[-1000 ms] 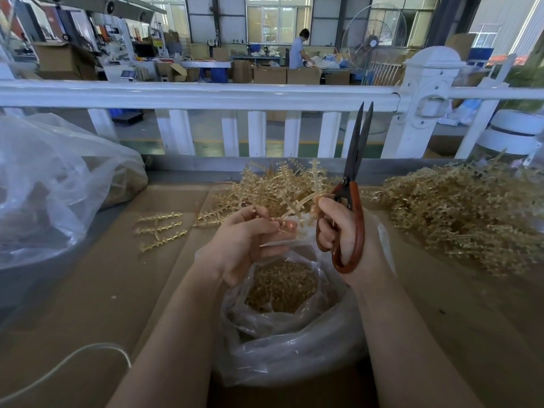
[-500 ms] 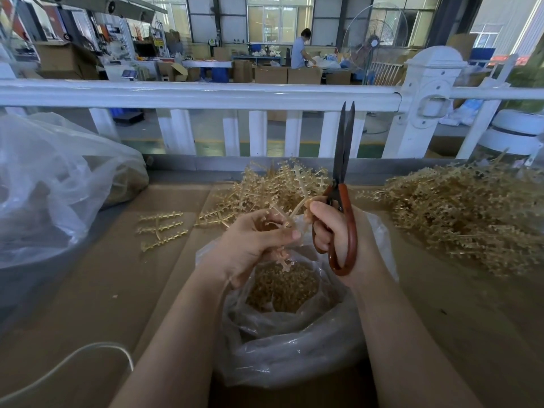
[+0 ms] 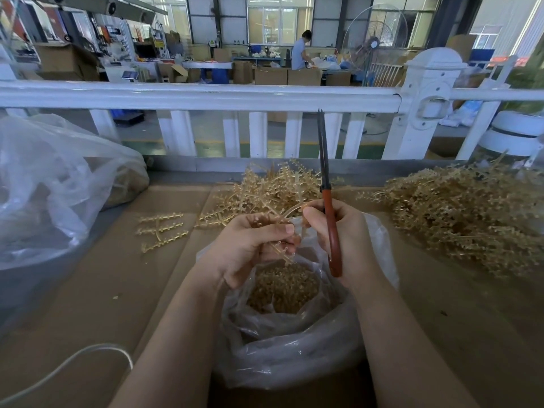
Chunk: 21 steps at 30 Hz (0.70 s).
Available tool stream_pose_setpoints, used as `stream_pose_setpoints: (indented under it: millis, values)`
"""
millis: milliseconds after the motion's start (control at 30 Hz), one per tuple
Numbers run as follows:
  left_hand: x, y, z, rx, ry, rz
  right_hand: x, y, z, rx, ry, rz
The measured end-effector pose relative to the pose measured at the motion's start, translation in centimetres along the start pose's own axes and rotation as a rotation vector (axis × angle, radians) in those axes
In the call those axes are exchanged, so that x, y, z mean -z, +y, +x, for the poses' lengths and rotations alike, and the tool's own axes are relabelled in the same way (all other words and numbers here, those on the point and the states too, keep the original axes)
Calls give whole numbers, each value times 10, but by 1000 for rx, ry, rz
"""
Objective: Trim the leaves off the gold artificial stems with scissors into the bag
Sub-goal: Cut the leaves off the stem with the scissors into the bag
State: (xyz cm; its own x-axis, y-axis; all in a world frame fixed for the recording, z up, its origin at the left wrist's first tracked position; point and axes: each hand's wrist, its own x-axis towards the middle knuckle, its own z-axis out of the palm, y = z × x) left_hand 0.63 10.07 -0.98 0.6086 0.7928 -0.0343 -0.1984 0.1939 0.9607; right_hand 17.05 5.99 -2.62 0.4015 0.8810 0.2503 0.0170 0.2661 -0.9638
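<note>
Over the open mouth of the clear bag [image 3: 294, 354], which stands on the cardboard-covered bench [image 3: 103, 290] directly in front of the person, both hands work close together so that anything cut falls straight onto the gold leaf bits [image 3: 282, 287] already heaped inside. The left hand [image 3: 250, 248] has its grip curled round a gold stem [image 3: 281, 248], thumb laid across it and the studded end pointing down toward the bag. The right hand [image 3: 338, 234] wraps its fingers round the red handles of the scissors [image 3: 328, 207], whose dark blades are pressed together and point straight up, away from the stem, probably parked there while the stem is turned for the next cut. A heap of untrimmed stems [image 3: 459, 213] lies to the right within easy reach, another tangle [image 3: 273, 189] sits just behind the hands, and a few stripped sprigs [image 3: 162, 231] rest apart on the left, seemingly a sorted-out pile.
</note>
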Motion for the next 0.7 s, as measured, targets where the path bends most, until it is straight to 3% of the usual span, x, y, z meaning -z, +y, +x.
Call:
stream_pose_setpoints:
  millis: [200,333,533,700]
  values:
    - [4,-1,3,-34,182,-34,0,2,-1,81,25,-119]
    - [8,0,4,-115,270,-114,1,1,-2,165,-44,-220]
    - [11,4,4,-216,335,-254,-1,7,-4,219,-146,-560]
    - [13,4,4,-323,352,-153,1,11,-5,280,-114,-838]
